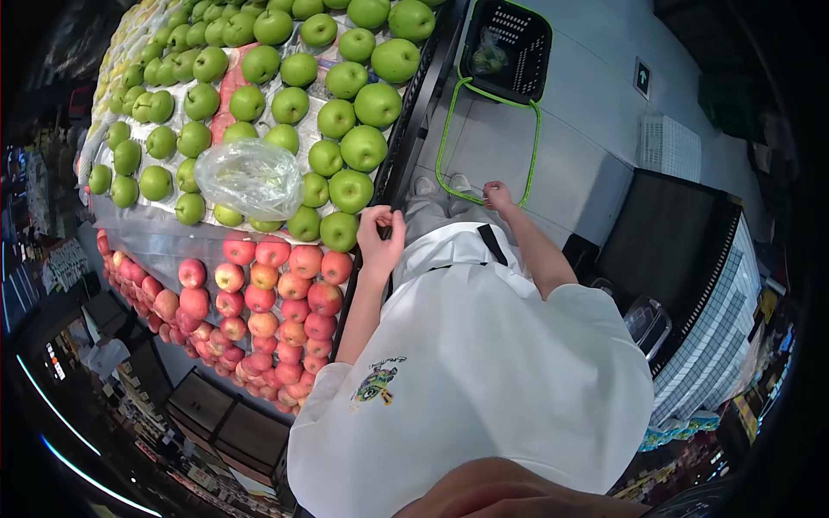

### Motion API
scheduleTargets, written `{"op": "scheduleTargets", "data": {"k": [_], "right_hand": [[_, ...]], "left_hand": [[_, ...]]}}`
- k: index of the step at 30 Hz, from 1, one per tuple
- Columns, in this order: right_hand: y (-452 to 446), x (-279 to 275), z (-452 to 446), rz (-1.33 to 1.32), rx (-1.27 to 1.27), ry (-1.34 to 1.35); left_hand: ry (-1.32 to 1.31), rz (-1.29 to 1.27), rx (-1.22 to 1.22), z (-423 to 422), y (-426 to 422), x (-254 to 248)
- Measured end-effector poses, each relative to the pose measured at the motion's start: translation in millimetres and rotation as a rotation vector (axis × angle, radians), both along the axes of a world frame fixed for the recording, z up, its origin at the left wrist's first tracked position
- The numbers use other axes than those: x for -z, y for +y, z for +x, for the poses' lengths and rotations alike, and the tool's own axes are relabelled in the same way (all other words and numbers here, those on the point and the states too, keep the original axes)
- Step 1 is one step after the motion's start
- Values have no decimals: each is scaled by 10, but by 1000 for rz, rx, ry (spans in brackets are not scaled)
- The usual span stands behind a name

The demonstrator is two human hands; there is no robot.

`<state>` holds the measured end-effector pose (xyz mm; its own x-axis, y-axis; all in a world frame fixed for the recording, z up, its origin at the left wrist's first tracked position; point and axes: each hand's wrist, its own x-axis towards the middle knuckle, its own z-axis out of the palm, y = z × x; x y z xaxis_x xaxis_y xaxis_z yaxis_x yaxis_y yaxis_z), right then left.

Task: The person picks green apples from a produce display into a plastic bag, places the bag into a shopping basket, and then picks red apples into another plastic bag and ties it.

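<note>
My left hand (381,235) is at the dark edge of the fruit display, its fingers curled in and nothing visible in them. Right beside it lie green apples (351,191), several of them in loose rows. A clear plastic bag (250,180) rests on top of these apples, farther to the left. My right hand (497,197) is closed around the bright green handle (441,142) of a black shopping basket (508,91). The basket stands on the floor ahead of me, with a clear bag of something green (490,56) inside.
Red apples (262,299) fill the nearer part of the display. Its black rim (414,116) runs along my left side. To my right are a dark-topped stand (643,246) and a white wire basket (669,147). Grey floor tiles (596,95) extend ahead, with an arrow sign (642,78).
</note>
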<state>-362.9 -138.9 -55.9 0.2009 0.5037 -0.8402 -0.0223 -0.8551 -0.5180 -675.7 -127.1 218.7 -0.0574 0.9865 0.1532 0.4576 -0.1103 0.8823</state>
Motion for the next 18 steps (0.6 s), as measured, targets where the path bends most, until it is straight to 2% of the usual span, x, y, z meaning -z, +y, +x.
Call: {"op": "scheduleTargets", "data": {"k": [1, 2, 3, 5, 7, 8, 9, 11, 12, 14, 15, 17, 18], "right_hand": [[-76, 85, 26, -62, -10, -27], [-175, 142, 43, -131, -25, -50], [-277, 171, 33, -150, 16, -63], [-337, 254, -38, -106, 49, -100], [-388, 160, -174, -120, 188, -64], [-396, 130, -220, -86, 195, -38], [-389, 117, -258, -47, 198, -11], [-402, 67, -384, -47, 176, -22], [-443, 40, -403, -38, 131, -26], [-612, 137, -477, 3, 73, -28], [-631, 194, -488, 59, 2, -37], [-705, 210, -507, 52, -3, -19], [-758, 208, -508, 38, -14, -4]], "left_hand": [[31, -50, 251, 177, 68, 80], [-21, -203, 422, 353, 79, 232], [-123, -393, 544, 493, 91, 385], [-123, -663, 625, 679, -11, 1128], [-195, -769, 557, 726, -379, 2379], [-276, -1100, 435, 705, -445, 2801], [-345, -1425, 291, 658, -449, 3121], [-343, -1624, -138, 588, -420, 3445], [-335, -1633, -129, 617, -354, 3683], [188, -1243, 119, 676, -176, 4085], [193, -1238, 121, 765, -44, 3997], [373, -884, 566, 1020, 291, 3530], [627, -723, 736, 1109, 386, 3405]]}}
